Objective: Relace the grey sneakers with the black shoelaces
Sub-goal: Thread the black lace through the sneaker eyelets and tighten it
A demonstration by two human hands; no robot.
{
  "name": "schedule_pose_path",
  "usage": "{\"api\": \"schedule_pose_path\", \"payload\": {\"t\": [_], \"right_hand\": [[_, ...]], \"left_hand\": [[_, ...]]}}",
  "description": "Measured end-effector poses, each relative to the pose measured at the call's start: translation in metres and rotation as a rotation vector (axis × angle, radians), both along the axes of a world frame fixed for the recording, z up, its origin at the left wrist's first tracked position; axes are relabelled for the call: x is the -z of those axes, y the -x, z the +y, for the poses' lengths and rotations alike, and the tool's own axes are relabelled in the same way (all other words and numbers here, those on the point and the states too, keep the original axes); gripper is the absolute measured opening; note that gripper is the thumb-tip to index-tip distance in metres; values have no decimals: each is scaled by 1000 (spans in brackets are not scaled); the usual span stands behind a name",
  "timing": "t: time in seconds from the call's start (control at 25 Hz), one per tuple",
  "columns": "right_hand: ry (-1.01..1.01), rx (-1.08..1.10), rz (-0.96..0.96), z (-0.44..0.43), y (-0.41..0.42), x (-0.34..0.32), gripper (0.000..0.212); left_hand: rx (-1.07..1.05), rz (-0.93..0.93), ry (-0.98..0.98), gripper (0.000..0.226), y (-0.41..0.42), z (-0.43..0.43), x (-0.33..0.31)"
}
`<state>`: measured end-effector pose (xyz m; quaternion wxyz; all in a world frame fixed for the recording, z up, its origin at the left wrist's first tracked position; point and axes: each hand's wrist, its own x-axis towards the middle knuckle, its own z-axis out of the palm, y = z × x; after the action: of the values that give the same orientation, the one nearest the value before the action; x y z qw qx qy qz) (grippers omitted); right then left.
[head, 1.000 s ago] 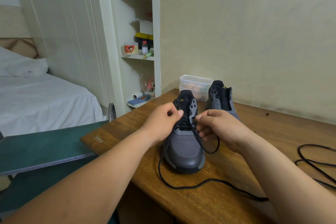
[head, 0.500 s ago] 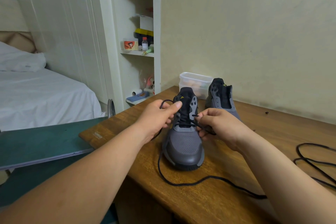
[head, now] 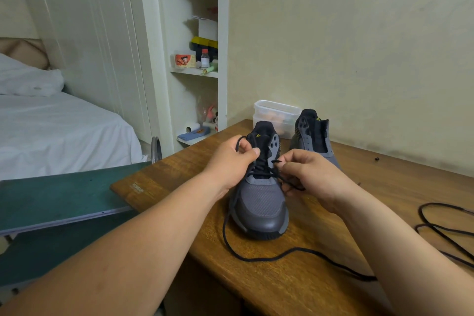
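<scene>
A grey sneaker (head: pixel 259 202) stands on the wooden table (head: pixel 307 285), toe towards me, with a black shoelace (head: pixel 259 259) partly threaded through its lower eyelets. My left hand (head: pixel 232 161) pinches a loop of that lace at the sneaker's left upper side. My right hand (head: pixel 310 177) pinches the lace's other end beside the right eyelets. The lace's long tail curves across the table in front of the toe. A second grey sneaker (head: pixel 314 136) without a lace stands behind, to the right. Another black shoelace (head: pixel 446 228) lies loose at the table's right edge.
A clear plastic tub (head: pixel 277 115) sits against the wall behind the sneakers. A green board (head: pixel 59 200) adjoins the table's left end. White shelves (head: pixel 197 72) with small bottles and boxes stand at the back, and a bed (head: pixel 59 131) lies to the left.
My left hand has drawn the lace up and left into a small loop above the tongue. The slack loop by my right hand has been pulled tight.
</scene>
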<state>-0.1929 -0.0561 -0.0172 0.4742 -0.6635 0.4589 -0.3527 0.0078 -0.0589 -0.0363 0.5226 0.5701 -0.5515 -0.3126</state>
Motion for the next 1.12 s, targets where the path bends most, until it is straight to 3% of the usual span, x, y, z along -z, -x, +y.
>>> {"api": "schedule_pose_path", "payload": {"t": [0.12,0.2,0.28,0.32,0.48,0.84,0.92,1.04,1.12], "right_hand": [[-24,-12,-6,-3,0,2,13],[-54,-21,-24,-5,0,3,12],[-84,-27,-60,-5,1,4,16],[-98,-28,-79,-5,1,5,18],[-102,-30,-94,-5,1,5,22],[-85,-43,-76,-6,1,4,23],[-105,-47,-104,-5,0,4,27],[-127,-51,-133,-4,0,6,34],[-131,-60,-128,-3,1,5,34]], "left_hand": [[-68,77,10,17,-1,1,1],[-133,361,-62,10,-7,1,6],[-127,642,-151,21,-10,6,7],[-112,646,-169,23,-10,9,7],[42,276,-125,28,-3,17,4],[-82,161,-65,16,11,8,-2],[-167,248,-62,11,10,8,0],[-234,639,-148,18,6,8,1],[-207,663,-192,25,7,8,1]]}}
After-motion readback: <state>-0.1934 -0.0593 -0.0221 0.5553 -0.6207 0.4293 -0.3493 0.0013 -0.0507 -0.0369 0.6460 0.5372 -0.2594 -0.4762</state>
